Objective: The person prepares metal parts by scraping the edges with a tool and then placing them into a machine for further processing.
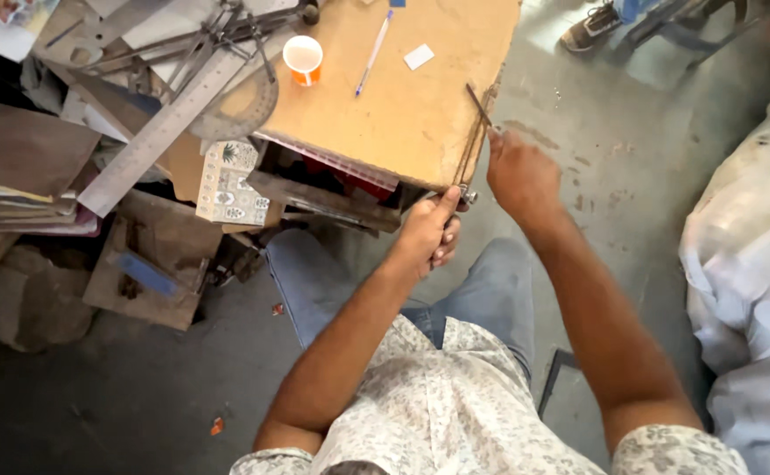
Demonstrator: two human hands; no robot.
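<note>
Tool: thin metal frame saw, lying along the right edge of the plywood board; it seems set there so the blade bites the board's edge.
Axis: long axis runs along that edge, upper tip pointing away from the person, lower end toward the knees.
Left hand: left hand closed around the saw's lower end at the board's near right corner, thumb on top; grip looks firm, likely to steer the frame.
Right hand: right hand just right of the board's edge, fingers curled at the saw's upper part; whether it clasps the frame or only steadies it, cannot tell.
Board top: orange paper cup and blue pen near its far side, small white card right of the pen.
Left of board: long steel ruler, protractor, patterned tile.
Right of board: white sacks, well apart, on the floor.
</note>
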